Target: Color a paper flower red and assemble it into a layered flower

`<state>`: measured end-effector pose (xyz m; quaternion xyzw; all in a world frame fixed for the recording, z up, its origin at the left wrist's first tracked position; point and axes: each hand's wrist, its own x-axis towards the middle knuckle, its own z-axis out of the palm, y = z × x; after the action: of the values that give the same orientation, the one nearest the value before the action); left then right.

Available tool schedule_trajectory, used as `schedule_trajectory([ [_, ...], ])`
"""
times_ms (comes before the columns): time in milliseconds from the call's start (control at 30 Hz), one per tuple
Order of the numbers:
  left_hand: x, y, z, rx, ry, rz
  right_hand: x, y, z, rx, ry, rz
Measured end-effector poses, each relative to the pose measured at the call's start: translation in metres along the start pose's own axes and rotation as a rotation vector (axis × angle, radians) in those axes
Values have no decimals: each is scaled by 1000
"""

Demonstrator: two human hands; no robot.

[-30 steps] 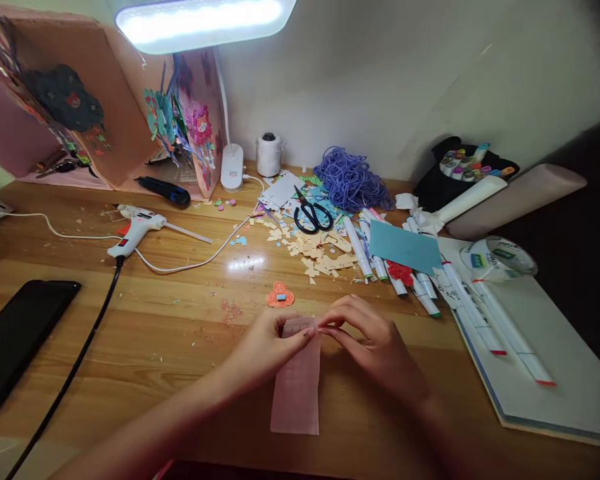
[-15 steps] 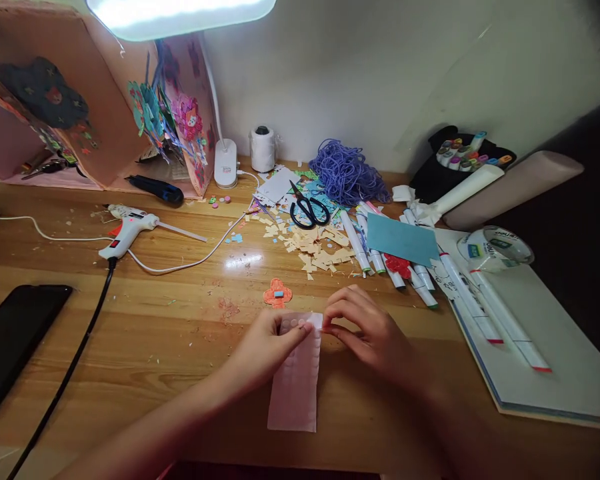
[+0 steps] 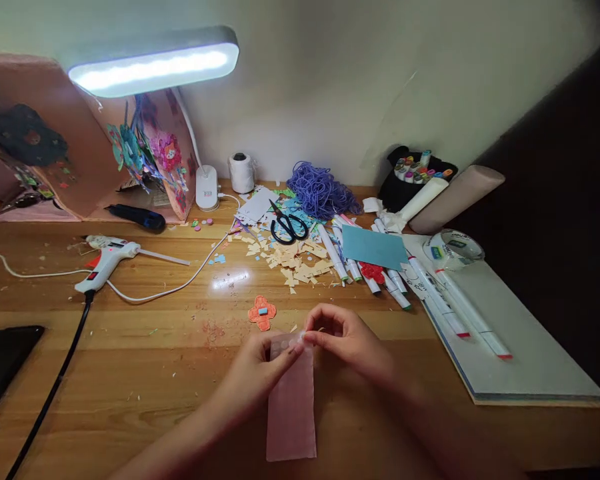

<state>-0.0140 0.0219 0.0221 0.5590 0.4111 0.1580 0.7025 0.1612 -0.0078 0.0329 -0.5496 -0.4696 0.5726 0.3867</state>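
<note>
A pale pink strip-shaped sheet of clear round dots point(image 3: 291, 420) hangs upright over the near part of the desk. My left hand point(image 3: 263, 367) is closed on its upper part, thumb in front and fingers behind. At the sheet's top right corner, my right hand point(image 3: 347, 337) pinches with thumb and forefinger; whether a loose dot is between them is too small to tell. Just beyond the hands lies an orange paper flower point(image 3: 262, 320) with a small blue piece on its middle.
At left are a white glue gun point(image 3: 107, 263) with cords, a dark phone point(image 3: 5, 363) and a box cutter point(image 3: 136, 217). Scissors point(image 3: 289, 230), paper scraps point(image 3: 303, 263) and purple yarn point(image 3: 323, 190) lie at the back. Markers point(image 3: 333, 253) and a drawing board point(image 3: 520, 333) are at right.
The view has tilted up and shifted right, showing more of the lamp. My right fingertips have moved in from beside the sheet's corner, close to my left thumb.
</note>
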Motion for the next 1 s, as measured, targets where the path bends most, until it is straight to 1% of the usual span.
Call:
schedule_trajectory([
  [67, -1, 0, 1, 13, -12, -2, 1, 2, -2, 23, 10, 15],
  [167, -3, 2, 3, -1, -59, 35, 4, 0, -7, 7, 60, -10],
  [267, -1, 3, 3, -42, -108, 91, 0, -10, -24, -42, 117, -66],
  [333, 1, 2, 1, -61, -89, 97, -9, -18, -45, -89, 189, -105],
  [400, 3, 0, 0, -72, -46, 82, -25, -23, -72, -137, 327, -130],
  [467, 4, 0, -1, -73, -22, 71, -44, -22, -103, -210, 449, -120],
  [533, 2, 1, -1, -39, -21, 65, -62, -15, -132, -280, 565, -76],
  [567, 0, 2, -1, 2, -15, 64, -68, -9, -144, -323, 627, -50],
  [600, -3, 3, 0, 63, -7, 73, -73, -3, -154, -388, 664, -21],
  [633, -6, 5, 1, 141, 2, 93, -76, 3, -162, -461, 714, -4],
  [667, -8, 6, 4, 232, 1, 131, -78, 10, -168, -551, 755, -10],
  [700, -10, 8, 7, 330, -15, 186, -78, 15, -172, -655, 768, -49],
  [767, -9, 12, 19, 533, -94, 339, -77, 25, -174, -873, 762, -192],
  [833, 1, 18, 39, 732, -214, 517, -75, 34, -173, -1054, 724, -334],
  [900, 20, 23, 65, 930, -338, 689, -72, 42, -171, -1158, 701, -405],
  [933, 33, 25, 80, 1011, -376, 776, -71, 45, -169, -1175, 691, -420],
  [967, 46, 26, 93, 1076, -386, 858, -70, 47, -168, -1171, 686, -433],
  [1000, 58, 26, 106, 1124, -359, 919, -70, 48, -166, -1153, 686, -447],
])
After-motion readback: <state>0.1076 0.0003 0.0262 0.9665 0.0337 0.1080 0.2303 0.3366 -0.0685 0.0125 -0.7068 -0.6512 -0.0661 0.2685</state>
